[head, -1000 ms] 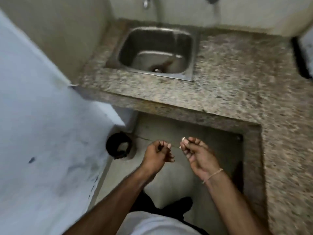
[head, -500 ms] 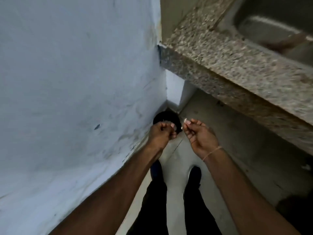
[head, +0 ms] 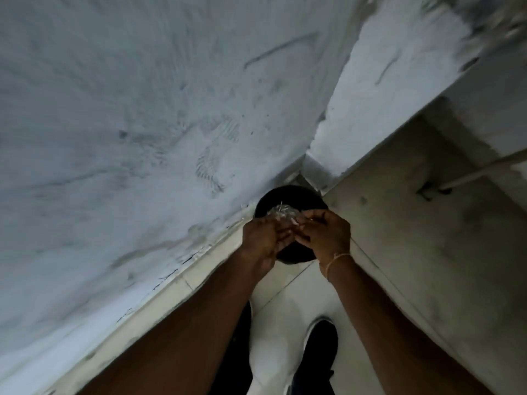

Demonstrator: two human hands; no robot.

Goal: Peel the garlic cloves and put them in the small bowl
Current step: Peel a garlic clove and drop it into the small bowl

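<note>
Both hands meet over a round black bin (head: 288, 196) that stands on the floor in the corner. My left hand (head: 263, 238) is cupped around a bunch of pale, papery garlic skins (head: 282, 215). My right hand (head: 326, 233) touches the left one, and its fingertips pinch the same skins. The flakes sit directly above the bin's opening. No small bowl and no whole garlic clove shows in this view.
A scuffed white wall (head: 142, 124) fills the left side and meets a white pillar (head: 370, 104) behind the bin. Pale floor tiles (head: 285, 283) run underneath. My dark shoe (head: 319, 352) stands near the bottom. A concrete space under the counter (head: 427, 223) lies to the right.
The view has swung down from the sink and counter to the floor corner. Both hands moved forward over the black bin and came together, and the garlic skins now show between them.
</note>
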